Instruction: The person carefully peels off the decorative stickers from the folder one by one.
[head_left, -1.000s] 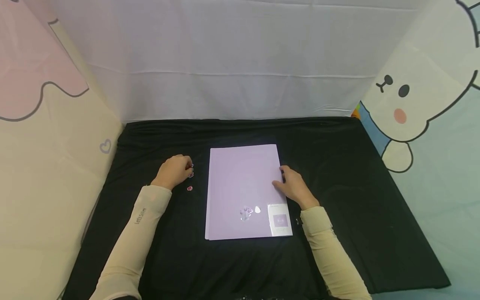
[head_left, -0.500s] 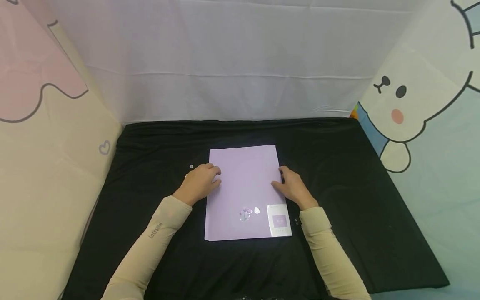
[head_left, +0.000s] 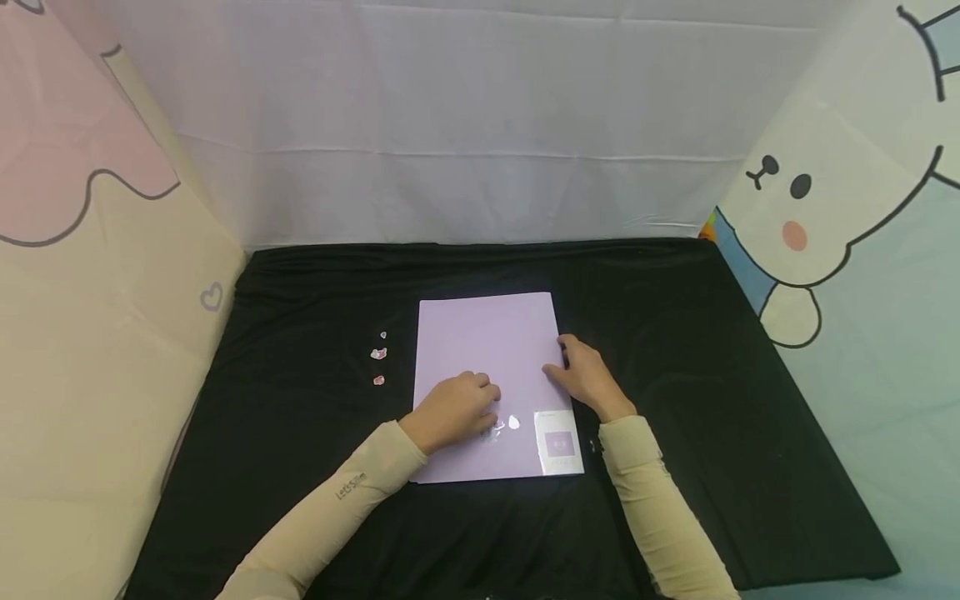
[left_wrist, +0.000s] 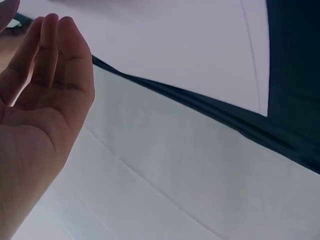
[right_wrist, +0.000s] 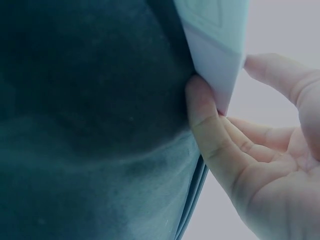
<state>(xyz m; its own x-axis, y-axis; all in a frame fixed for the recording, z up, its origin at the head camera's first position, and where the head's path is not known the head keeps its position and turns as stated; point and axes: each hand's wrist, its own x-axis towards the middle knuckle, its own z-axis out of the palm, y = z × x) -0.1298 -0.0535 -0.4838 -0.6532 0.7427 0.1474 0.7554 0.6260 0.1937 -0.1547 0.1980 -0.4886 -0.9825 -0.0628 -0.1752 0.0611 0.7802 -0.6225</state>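
A light purple folder lies flat in the middle of the black cloth. My right hand grips its right edge; in the right wrist view the thumb is on one face, the fingers along the edge. My left hand hovers over or rests on the folder's lower left, fingers loosely bent; which of the two I cannot tell. By its fingertips is a shiny patch, partly covered, beside a small white spot. The left wrist view shows the left palm and fingers with nothing visible held.
Left of the folder, three small sticker-like pieces sit in a column: a tiny white one, a pink-and-white one and a reddish one. A white label covers the folder's lower right corner. White fabric hangs behind.
My left hand has left the small pieces on the cloth and moved right and toward me, over the folder. The small pieces are now uncovered. My right hand stays at the folder's edge.
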